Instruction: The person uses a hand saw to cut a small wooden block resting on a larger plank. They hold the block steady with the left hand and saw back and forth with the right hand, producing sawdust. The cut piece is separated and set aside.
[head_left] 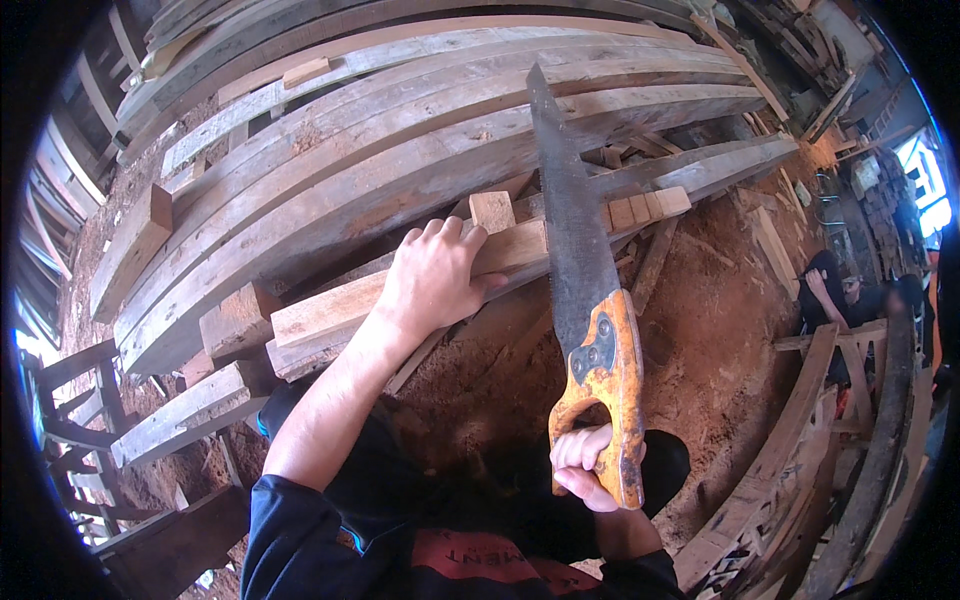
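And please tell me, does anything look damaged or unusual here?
The yellow handle of the handsaw, in the right hand, looks worn: its coating is patchy, with dark marks and scuffs. Nothing else clearly stands out.

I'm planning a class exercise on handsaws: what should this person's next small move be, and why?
Perhaps one light stroke of the handsaw: the right hand grips it, it crosses the pale beam in this view, and the left hand holds that beam, clear of the handsaw.
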